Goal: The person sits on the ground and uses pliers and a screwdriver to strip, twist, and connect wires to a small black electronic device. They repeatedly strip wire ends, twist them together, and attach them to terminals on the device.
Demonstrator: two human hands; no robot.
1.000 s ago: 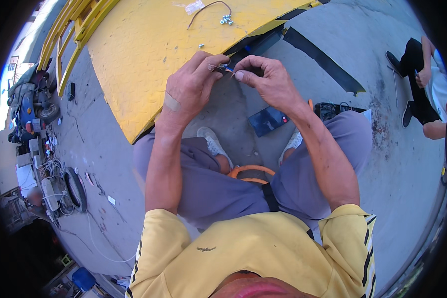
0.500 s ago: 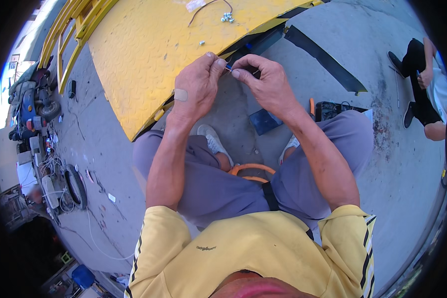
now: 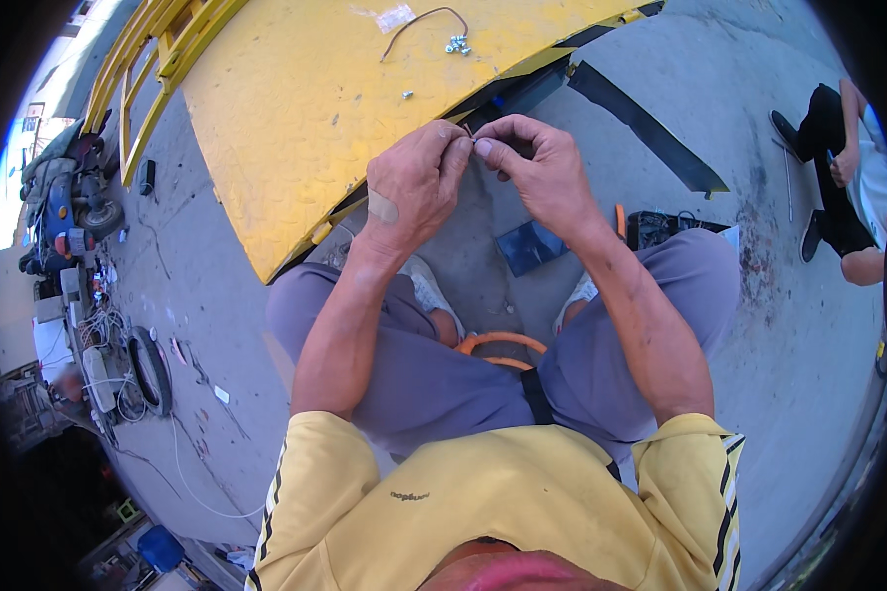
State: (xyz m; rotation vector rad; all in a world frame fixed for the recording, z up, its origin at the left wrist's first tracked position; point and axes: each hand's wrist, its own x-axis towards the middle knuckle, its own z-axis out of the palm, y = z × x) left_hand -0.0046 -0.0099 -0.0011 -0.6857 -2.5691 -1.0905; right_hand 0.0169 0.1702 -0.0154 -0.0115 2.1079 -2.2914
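At the front edge of the yellow metal plate (image 3: 266,128), both of my hands meet fingertip to fingertip. My left hand (image 3: 419,175), with a tan plaster near its wrist, is closed in a pinch on a thin wire (image 3: 469,131). From the other side my right hand (image 3: 540,167) pinches at the same spot, thumb against forefinger. Only a short bit of the wire shows between the fingers; its ends are hidden. On the plate beyond lie a small heap of screws (image 3: 457,45), a single screw (image 3: 407,96) and a curved brown wire (image 3: 424,20).
A black strip (image 3: 650,128) slants away from the plate's edge. Below my right hand lies a dark flat panel (image 3: 530,246), near an open black case (image 3: 660,227). An orange ring-shaped thing (image 3: 503,340) is between my legs. Another person (image 3: 843,167) is at far right; a tyre (image 3: 150,369) lies left.
Both hands have shifted slightly right and a little nearer, still pinching together. The bit of blue that showed between the fingertips is no longer visible.
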